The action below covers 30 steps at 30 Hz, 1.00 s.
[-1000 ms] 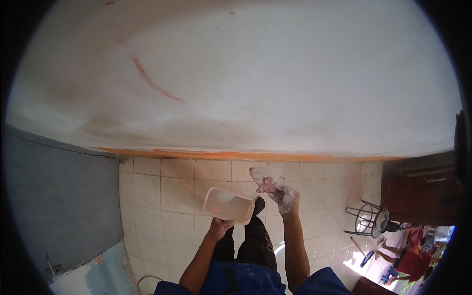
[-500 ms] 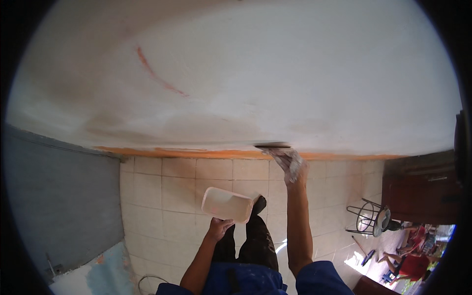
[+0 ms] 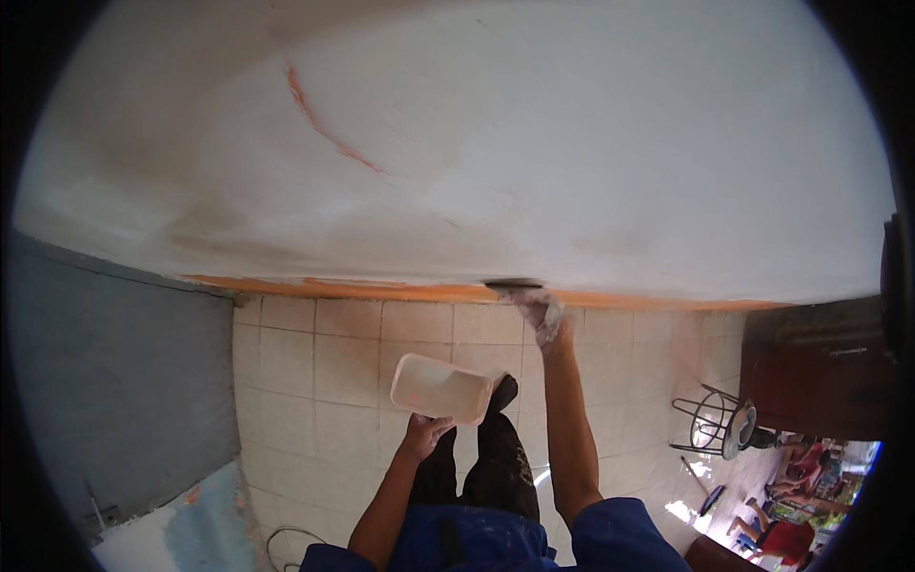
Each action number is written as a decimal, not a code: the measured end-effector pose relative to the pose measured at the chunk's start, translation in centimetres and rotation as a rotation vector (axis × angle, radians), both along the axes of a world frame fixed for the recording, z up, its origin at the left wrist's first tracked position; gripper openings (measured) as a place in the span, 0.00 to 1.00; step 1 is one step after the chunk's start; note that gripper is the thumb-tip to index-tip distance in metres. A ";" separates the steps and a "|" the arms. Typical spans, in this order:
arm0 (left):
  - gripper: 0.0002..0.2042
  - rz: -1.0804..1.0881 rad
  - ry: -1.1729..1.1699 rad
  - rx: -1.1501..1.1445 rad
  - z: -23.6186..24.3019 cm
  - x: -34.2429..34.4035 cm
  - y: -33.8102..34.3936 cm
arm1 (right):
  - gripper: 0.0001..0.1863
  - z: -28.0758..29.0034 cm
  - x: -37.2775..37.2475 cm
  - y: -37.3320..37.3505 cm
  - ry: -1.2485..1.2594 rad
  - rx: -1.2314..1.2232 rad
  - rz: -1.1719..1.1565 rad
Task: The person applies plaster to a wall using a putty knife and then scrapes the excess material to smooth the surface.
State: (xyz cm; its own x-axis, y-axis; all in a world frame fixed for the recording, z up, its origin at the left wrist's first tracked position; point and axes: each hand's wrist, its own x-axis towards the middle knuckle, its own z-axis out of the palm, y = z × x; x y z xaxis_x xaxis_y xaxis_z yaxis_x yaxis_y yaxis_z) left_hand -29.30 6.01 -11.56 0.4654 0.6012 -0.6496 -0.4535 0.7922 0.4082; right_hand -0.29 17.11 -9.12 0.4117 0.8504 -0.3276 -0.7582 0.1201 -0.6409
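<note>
My left hand grips the near edge of a shallow, pale plastic tub, thumb over the rim. A thin whitish layer seems to lie inside it. My right hand, coated in white paste, is closed on a dark, flat-bladed putty knife. Its blade lies against the lower part of the whitish wall, just above an orange strip along the base. The handle is hidden in my fingers. A reddish crack-like line runs down the wall's upper left.
A grey panel stands at left. Beige tiles cover the floor below the wall. Over to the right are a metal-framed stool, a broom, a dark wooden cabinet and people in red clothing.
My right hand and the putty knife have slid left along the wall's base. My left hand and the tub have barely moved. The wall appears slightly shifted in view.
</note>
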 end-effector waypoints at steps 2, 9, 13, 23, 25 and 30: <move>0.24 0.024 -0.003 0.002 -0.2 -0.6 -0.3 | 0.13 6.0 -0.6 1.8 -0.146 -0.111 -0.030; 0.25 0.017 -0.010 -0.032 0.2 -0.4 0.0 | 0.12 11.3 -3.1 -5.6 -0.172 -0.350 -0.102; 0.26 0.016 0.015 -0.018 -0.1 -0.4 0.1 | 0.10 5.9 -2.8 -6.2 -0.153 -0.650 -0.056; 0.26 0.029 0.011 0.013 0.5 -0.2 0.6 | 0.11 10.2 1.5 0.5 -0.288 -0.409 -0.240; 0.26 0.028 -0.001 0.020 0.2 -0.4 0.4 | 0.11 15.9 -0.4 -1.0 -0.340 -0.393 -0.217; 0.24 0.032 -0.020 -0.005 0.5 0.2 0.1 | 0.11 14.5 -1.3 -7.4 -0.286 -0.489 -0.252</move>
State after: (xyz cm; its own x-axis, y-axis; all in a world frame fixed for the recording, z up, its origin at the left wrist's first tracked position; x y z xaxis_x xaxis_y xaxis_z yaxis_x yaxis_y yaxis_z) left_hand -29.14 6.09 -11.09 0.4587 0.6126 -0.6436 -0.4869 0.7792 0.3947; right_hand -1.61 9.75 5.38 0.7095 0.4947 -0.5019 -0.5347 -0.0861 -0.8406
